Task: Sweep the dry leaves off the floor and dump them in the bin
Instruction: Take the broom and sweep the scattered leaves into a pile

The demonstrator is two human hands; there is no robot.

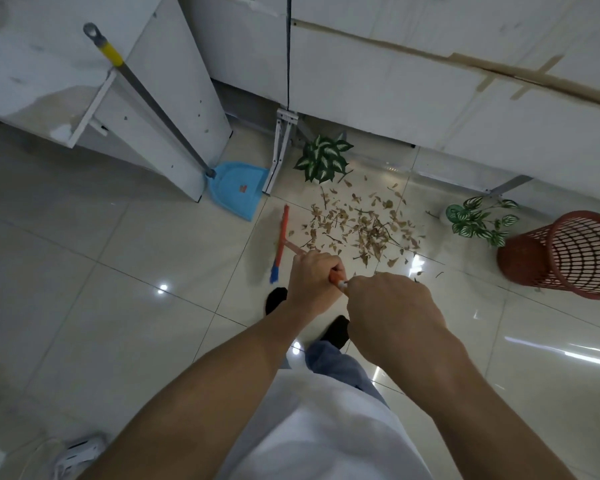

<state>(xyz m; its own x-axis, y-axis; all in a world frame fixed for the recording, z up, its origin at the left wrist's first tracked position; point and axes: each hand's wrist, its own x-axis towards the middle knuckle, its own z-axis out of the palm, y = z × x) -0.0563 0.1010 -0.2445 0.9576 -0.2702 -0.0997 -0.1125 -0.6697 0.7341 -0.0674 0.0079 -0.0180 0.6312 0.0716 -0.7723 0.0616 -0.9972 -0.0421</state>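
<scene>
Both hands (pixel 392 306) on broom (pixel 281 242) | bin (pixel 530 258) tipped, contents unclear | leaves (pixel 361 226) floor

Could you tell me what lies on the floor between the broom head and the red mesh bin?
In the head view, the scattered dry leaves cover the tiles between the broom head and the red mesh bin; nearer the bin stands a small green plant.

White shirt (pixel 326 434), blue trousers (pixel 340 365), black socks (pixel 336 330).
</scene>
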